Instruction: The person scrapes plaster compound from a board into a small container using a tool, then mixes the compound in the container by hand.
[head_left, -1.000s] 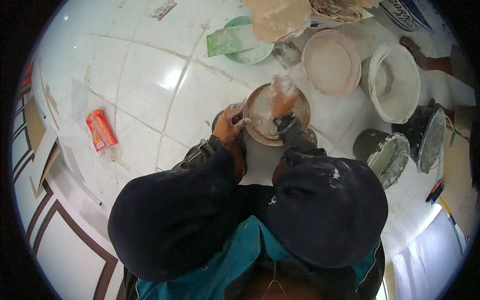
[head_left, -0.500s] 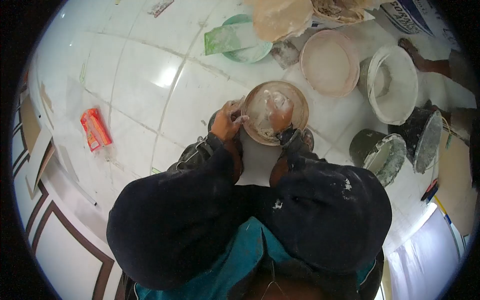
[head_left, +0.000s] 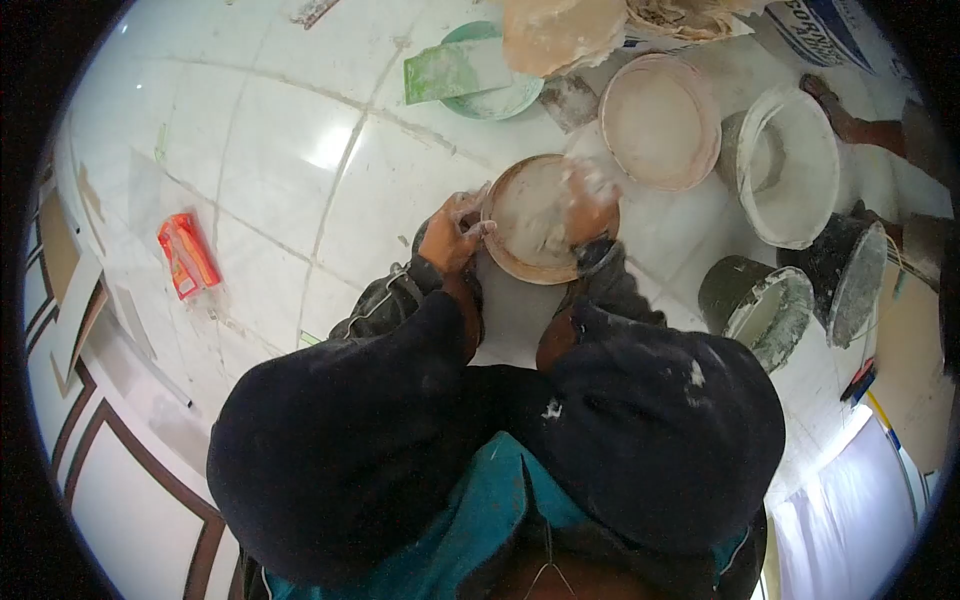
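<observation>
A round brown-rimmed basin (head_left: 530, 277) stands on the floor between my feet, with pale powdery material (head_left: 528, 205) inside. My left hand (head_left: 455, 232) is closed on the basin's left rim, thumb at the edge and fingers whitened with dust. Over the right side of the basin is my right hand (head_left: 592, 205), whitish and smeared by motion. Its fingers are too blurred to show whether they hold anything.
A pink basin (head_left: 660, 185) with pale contents, a white-crusted bucket (head_left: 800, 235) and dark buckets (head_left: 728, 283) (head_left: 852, 290) stand right. Behind are a green basin (head_left: 515, 110) and torn paper bag (head_left: 560, 40). A red packet (head_left: 188, 258) lies left. Another person's foot (head_left: 822, 100) shows right.
My right hand has moved right, from the middle of the basin to its right side, and is now blurred. My left hand stays at the left rim.
</observation>
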